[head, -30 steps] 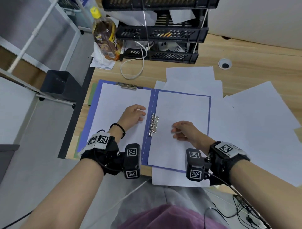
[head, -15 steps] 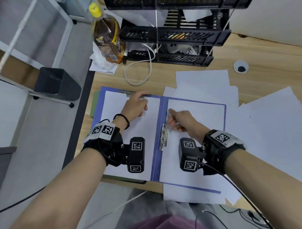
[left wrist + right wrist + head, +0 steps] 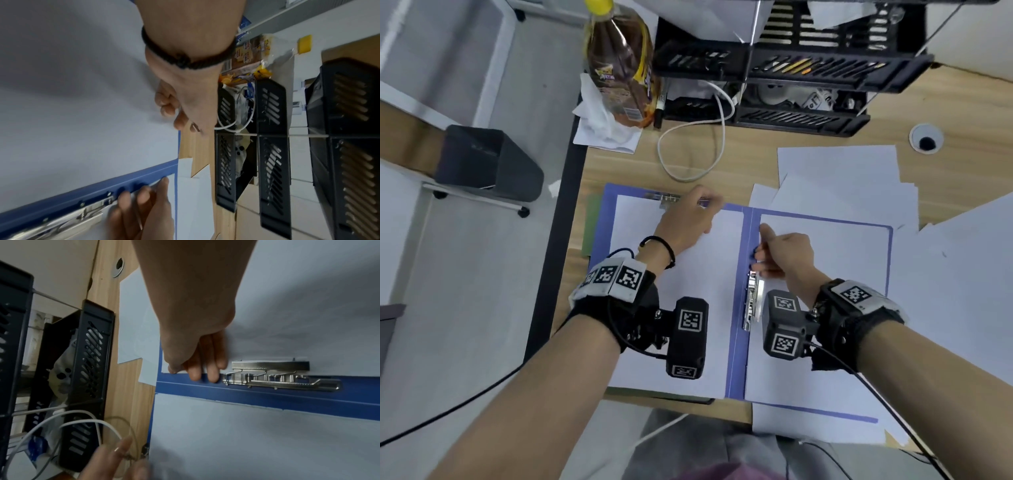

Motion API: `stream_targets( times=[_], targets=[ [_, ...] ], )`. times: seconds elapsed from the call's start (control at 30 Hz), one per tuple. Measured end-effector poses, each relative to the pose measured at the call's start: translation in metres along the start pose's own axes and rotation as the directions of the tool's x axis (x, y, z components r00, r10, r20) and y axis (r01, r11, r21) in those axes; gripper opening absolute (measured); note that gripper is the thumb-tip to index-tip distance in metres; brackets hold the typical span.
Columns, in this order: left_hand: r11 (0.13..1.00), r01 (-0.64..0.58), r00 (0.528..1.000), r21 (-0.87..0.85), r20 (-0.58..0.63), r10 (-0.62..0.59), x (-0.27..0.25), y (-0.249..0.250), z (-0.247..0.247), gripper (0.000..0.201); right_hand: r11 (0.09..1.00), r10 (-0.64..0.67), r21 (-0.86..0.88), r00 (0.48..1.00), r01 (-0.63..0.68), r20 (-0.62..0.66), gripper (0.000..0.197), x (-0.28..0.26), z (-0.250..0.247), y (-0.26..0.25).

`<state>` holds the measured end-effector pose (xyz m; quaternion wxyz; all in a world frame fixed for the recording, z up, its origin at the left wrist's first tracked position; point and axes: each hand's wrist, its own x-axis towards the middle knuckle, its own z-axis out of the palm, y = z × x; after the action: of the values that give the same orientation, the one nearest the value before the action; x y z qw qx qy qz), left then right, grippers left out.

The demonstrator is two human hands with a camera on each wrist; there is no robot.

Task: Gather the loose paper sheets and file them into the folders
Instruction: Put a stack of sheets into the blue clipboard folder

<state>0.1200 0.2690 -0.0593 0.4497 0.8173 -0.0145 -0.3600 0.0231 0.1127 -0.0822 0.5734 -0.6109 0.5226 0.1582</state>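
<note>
While the blue folder (image 3: 743, 308) lies open flat near the front edge of the bench (image 3: 962, 113), both hands work at its paper. The left hand (image 3: 688, 219) sits at the top clip (image 3: 669, 198) of the left page, fingers curled over it; whether they actually pinch the clip cannot be told. The right hand (image 3: 784, 253) lies with straight fingers pressed on the inner edge of the right sheet (image 3: 825, 308), fingertips (image 3: 212, 376) reaching the blue spine strip just beside the spring clamp (image 3: 281, 376).

The step in hand looks like squaring the filed sheets against the spine and clips. To do it well, the flat fingers should nudge the sheet's edge evenly under the clamp bar without buckling it, and the clip should be let down only once the corners line up with the cover.

The folder is thin, blue, with a white sheet on each half and a metal fastener on each: one at the top of the left half, one along the spine. Loose sheets (image 3: 839, 171) lie fanned beyond and to the right of it, overlapping, some tucked under the cover, and appear not yet filed.
</note>
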Motion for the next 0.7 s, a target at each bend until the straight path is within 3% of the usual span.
stream_targets(
  times=[0.17,0.3,0.5,0.7],
  targets=[
    [0.975,-0.01,0.993,-0.223,-0.113,-0.015,0.002,-0.012,-0.036,0.03,1.0,-0.005,0.014,0.998,0.006,-0.07,0.045,0.0,0.006,0.002],
    [0.95,0.014,0.985,-0.311,-0.158,-0.066,0.006,-0.022,-0.05,0.029,0.998,0.044,0.051,0.998,-0.041,-0.056,0.044,0.003,0.005,0.003],
    [0.982,0.043,0.968,-0.185,-0.235,-0.087,0.019,-0.038,-0.061,0.031,0.993,0.089,0.084,0.995,-0.084,-0.05,0.041,0.006,0.006,0.003],
    [0.996,-0.09,0.938,0.007,-0.335,0.087,0.031,-0.051,-0.068,0.023,0.991,0.098,0.1,0.994,-0.094,-0.039,0.041,0.009,0.005,0.003]
  ],
)
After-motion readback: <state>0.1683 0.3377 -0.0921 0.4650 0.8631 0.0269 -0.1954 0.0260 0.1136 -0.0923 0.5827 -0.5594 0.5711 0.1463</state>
